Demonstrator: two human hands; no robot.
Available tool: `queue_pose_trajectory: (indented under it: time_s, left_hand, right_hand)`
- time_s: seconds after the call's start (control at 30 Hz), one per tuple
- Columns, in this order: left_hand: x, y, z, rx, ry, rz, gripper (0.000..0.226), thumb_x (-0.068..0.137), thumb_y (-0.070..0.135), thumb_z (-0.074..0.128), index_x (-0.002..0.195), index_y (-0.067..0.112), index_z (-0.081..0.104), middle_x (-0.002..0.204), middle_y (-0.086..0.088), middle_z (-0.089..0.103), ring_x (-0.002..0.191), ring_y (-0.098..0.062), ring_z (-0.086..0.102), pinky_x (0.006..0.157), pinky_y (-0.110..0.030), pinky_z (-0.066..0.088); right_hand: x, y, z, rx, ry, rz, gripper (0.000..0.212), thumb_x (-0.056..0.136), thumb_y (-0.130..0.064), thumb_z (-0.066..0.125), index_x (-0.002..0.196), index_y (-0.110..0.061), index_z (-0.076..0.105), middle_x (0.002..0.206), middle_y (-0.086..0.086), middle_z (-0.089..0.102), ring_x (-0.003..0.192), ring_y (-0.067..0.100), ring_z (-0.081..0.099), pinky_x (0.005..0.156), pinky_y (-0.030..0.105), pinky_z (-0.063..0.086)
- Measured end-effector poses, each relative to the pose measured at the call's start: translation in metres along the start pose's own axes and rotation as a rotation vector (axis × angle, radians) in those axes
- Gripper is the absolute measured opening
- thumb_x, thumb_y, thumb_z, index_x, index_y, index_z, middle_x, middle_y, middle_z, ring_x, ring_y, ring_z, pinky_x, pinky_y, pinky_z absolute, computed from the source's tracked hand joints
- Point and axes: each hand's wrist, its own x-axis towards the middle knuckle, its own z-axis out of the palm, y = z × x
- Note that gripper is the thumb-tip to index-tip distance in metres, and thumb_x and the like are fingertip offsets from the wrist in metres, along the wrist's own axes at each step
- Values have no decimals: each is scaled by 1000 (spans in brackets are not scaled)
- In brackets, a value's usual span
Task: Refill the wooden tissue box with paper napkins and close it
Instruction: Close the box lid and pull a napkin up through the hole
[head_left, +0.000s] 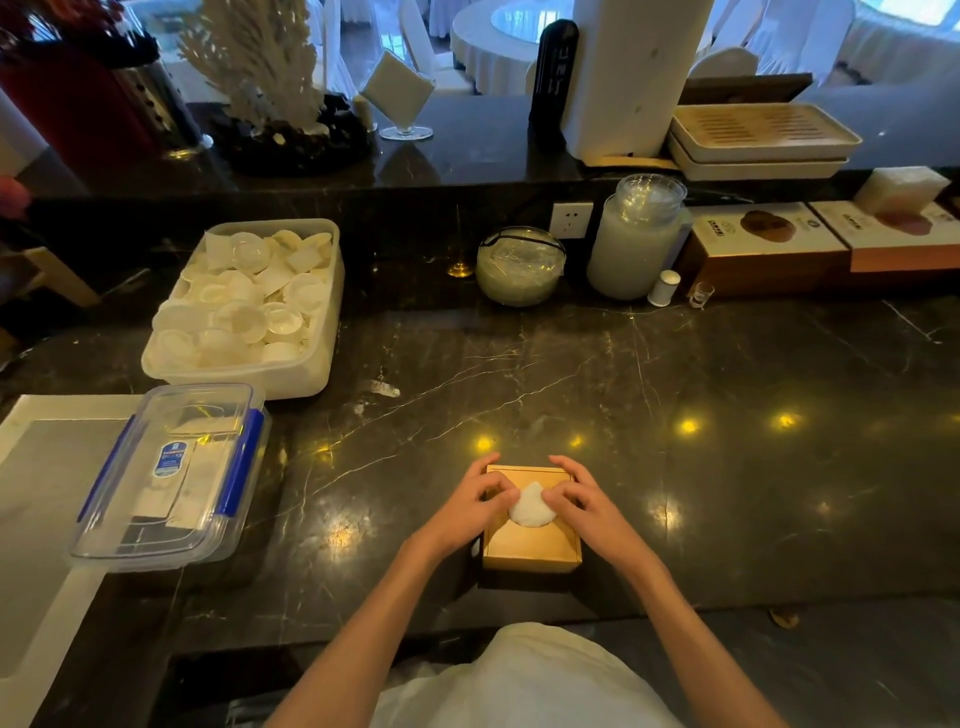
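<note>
Fingertips of both hands meeting at a tuft of white napkin (531, 506) poking up through the top of the wooden tissue box (530, 545). Left hand (470, 506): thumb and forefinger closed together on the tuft's left edge, other fingers curled over the box's far left corner. Right hand (584, 501): fingers bent and bunched, tips against the tuft's right edge; true pinch or mere touch, cannot tell. Palms down, both resting on the lid. Lid seated on the box, napkin standing upright at its centre.

Box square, light wood, sitting on the dark marble counter (727, 467) near its front edge, directly ahead of the body. Bare forearms angling in from the lower frame; pale garment (524, 680) below.

Well to the left: clear lidded container (171, 478) with blue clips, flat packets inside, lying half on a white-rimmed tray (31, 415). Beyond it, a white tub (249, 306) heaped with small white dishes. Along the back ledge: covered glass bowl (519, 267), tall frosted jar (636, 239), printed cartons (769, 244) to the right. Wall socket (570, 219) between bowl and jar.
</note>
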Motion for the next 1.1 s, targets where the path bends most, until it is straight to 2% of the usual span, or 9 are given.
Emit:
queue_pose_trajectory:
  time_s: [0.13,0.27,0.43,0.73,0.97,1.1]
  left_hand:
    - [5,-2,3,8,19,-3,14,96,28,59,89,17,63,147,8,29,140,-14,29,115,-37,29]
    - [6,-3,6,7,16,-14,15,98,30,56,88,19,60,138,12,29,134,-12,33,114,-37,33]
    - [6,-2,5,13,-2,-14,16,99,29,54,90,17,57,140,8,28,128,-10,34,112,-34,35]
    - [8,-6,3,7,-10,-17,18,97,33,55,86,18,56,140,8,30,130,-12,36,114,-43,37]
    - [8,-4,2,3,-12,-24,21,97,31,56,86,14,55,139,8,31,129,-14,37,114,-44,37]
    - [9,-6,2,19,-9,-26,22,97,36,56,85,17,55,135,11,33,128,-12,37,114,-46,36]
  right_hand:
    - [2,3,4,-9,56,-19,28,95,-37,57,84,-17,73,144,-20,37,130,-3,38,104,25,36]
    - [2,4,5,0,62,-18,27,97,-33,56,85,-15,72,143,-20,38,123,-12,40,98,18,36]
    - [5,7,6,-18,63,-6,27,98,-33,55,87,-15,72,140,-23,37,117,-17,41,99,21,39]
    - [8,6,7,-69,67,-7,29,100,-32,51,92,-13,71,137,-19,37,115,-16,42,94,18,38]
    - [6,5,7,-62,75,-8,29,99,-31,52,91,-12,71,137,-20,37,114,-15,43,94,17,38]
    - [6,4,7,-72,75,-10,28,99,-32,51,88,-14,70,137,-20,38,116,-13,43,98,23,39]
